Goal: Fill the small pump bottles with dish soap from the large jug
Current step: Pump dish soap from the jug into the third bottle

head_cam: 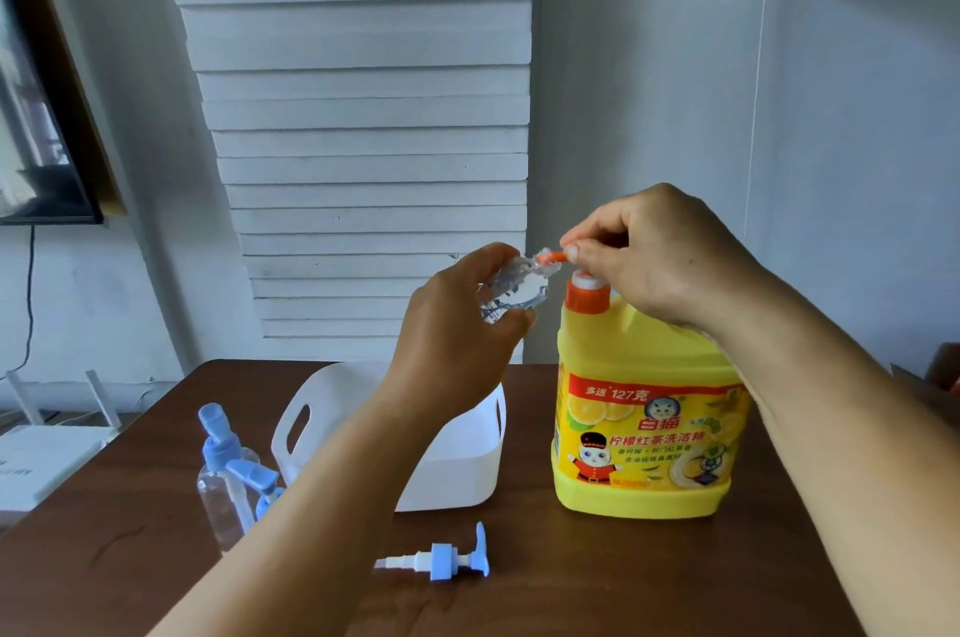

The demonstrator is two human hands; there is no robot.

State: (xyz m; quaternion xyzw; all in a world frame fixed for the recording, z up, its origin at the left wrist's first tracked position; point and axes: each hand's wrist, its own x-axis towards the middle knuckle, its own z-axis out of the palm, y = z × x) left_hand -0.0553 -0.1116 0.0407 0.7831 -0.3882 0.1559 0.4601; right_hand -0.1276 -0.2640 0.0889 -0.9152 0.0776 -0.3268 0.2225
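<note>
My left hand grips a clear small bottle, tipped at the yellow jug's orange spout. My right hand pinches that spout, I think. The jug stands on the table, with bare room in front.

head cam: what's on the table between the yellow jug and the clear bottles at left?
Head view: a white handled bin sits between the yellow jug and the clear bottles.

Your left forearm hides part of the white basket and the clear pump bottles; your right hand covers the jug's pump head.
</note>
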